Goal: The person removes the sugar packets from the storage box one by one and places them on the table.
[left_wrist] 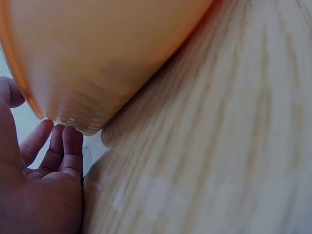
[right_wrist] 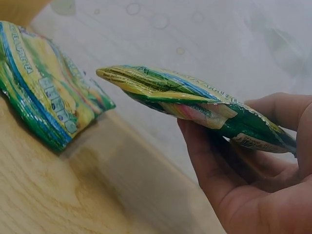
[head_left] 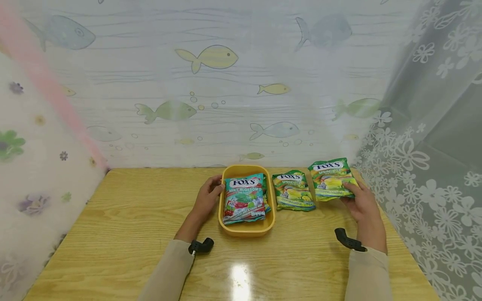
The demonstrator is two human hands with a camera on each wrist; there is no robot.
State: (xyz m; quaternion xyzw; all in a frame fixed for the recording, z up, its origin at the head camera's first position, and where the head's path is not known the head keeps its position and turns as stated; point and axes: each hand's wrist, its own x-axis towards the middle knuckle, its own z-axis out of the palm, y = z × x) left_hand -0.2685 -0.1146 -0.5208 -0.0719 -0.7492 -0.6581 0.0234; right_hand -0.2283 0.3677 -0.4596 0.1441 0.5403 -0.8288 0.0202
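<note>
Right hand (head_left: pixel 363 205) grasping the lifted green Spring Tea bag (head_left: pixel 332 178) by its near edge, thumb on top and fingers under, as plain in the right wrist view (right_wrist: pixel 195 100). Bag clear of the desk (head_left: pixel 150 217), at the far right, just right of a second Spring Tea bag (head_left: pixel 293 190) lying flat. Left hand (head_left: pixel 206 200) against the left wall of the yellow tray (head_left: pixel 246 228), thumb on the far rim by the Mint Blossom bag (head_left: pixel 244 198) that lies inside; fingers loosely curled beside the tray's outer wall (left_wrist: pixel 63 146), touching rather than clamped as far as can be told.

To do this step well, probably: keep the pinch near the bag's edge but deep enough that the slippery film does not slide out. Carry level and low over the flat green bag, without brushing it. Hold the tray steady with the left hand so nothing shifts on the glossy wood. Lay the bag flat on the Mint Blossom bag, label up, inside the rim rather than draped across it. Release only once the bag rests fully.
</note>
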